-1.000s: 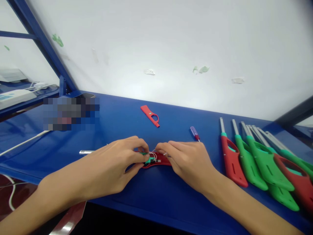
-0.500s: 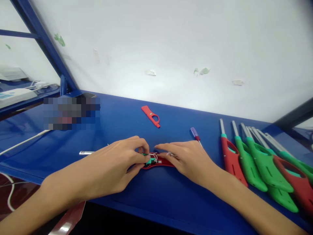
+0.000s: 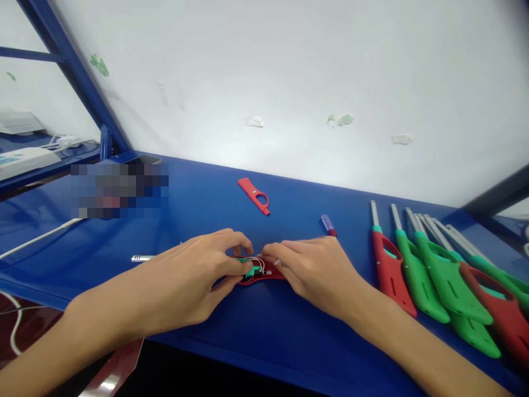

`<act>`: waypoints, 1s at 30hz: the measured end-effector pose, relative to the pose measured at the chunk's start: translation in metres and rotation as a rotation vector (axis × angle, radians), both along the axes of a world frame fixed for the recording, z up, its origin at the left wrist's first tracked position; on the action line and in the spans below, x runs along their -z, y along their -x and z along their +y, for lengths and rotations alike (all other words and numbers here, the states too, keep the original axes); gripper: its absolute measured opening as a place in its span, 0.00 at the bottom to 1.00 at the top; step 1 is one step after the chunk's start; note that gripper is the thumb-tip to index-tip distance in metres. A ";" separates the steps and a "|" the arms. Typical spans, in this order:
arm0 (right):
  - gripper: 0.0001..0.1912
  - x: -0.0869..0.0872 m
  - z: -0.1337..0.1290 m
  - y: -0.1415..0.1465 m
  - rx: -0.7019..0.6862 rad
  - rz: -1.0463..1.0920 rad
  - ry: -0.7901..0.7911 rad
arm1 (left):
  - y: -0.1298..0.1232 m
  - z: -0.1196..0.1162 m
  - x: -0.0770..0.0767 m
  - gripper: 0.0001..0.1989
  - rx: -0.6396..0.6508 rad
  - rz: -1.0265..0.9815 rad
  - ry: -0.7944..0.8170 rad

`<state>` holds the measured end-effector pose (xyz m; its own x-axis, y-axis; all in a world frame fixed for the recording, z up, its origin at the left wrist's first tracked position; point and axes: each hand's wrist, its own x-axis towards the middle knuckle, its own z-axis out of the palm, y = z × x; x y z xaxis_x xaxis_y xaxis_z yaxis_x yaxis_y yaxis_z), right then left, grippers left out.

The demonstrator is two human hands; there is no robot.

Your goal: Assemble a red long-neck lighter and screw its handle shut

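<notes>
An opened red lighter half-shell (image 3: 275, 273) lies on the blue table, with thin pale wires (image 3: 262, 264) and a green trigger (image 3: 250, 271) showing inside. My left hand (image 3: 215, 264) pinches the green trigger at the shell's left part. Closed over the shell's right part, my right hand (image 3: 312, 267) has its fingertips by the wires; a small silvery bit shows between them, too small to name. The metal lighter tube (image 3: 141, 258) sticks out to the left, partly hidden behind my left forearm.
A loose red half-shell (image 3: 254, 196) lies farther back. Behind my right hand is a screwdriver (image 3: 328, 225) with a clear purplish handle. Several red and green lighters (image 3: 421, 281) lie at the right. A blurred-out patch (image 3: 119, 190) and a white cable (image 3: 41, 238) are at the left.
My right hand's fingers have drawn together and moved slightly left toward the wires. My left hand stays at the green trigger.
</notes>
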<state>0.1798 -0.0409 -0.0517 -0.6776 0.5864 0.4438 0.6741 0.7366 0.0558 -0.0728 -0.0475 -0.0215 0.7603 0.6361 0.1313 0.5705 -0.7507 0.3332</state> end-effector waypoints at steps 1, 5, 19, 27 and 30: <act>0.10 0.000 0.000 0.000 -0.003 0.000 -0.012 | 0.000 0.000 0.000 0.15 0.005 -0.008 -0.012; 0.11 0.001 -0.001 0.000 -0.017 0.015 -0.046 | 0.000 0.000 0.000 0.15 0.017 -0.031 -0.040; 0.14 0.004 0.000 0.004 0.001 0.110 -0.095 | 0.001 -0.001 0.002 0.15 -0.021 0.008 0.032; 0.13 0.005 0.000 0.007 0.018 0.121 -0.097 | 0.002 0.000 0.005 0.15 -0.016 0.008 0.010; 0.13 0.005 0.001 0.008 0.030 0.120 -0.090 | 0.002 0.000 0.006 0.15 -0.024 0.036 0.014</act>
<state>0.1718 -0.0404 -0.0571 -0.5993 0.5597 0.5724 0.7016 0.7115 0.0389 -0.0743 -0.0470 -0.0272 0.7489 0.6558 0.0953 0.6000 -0.7320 0.3229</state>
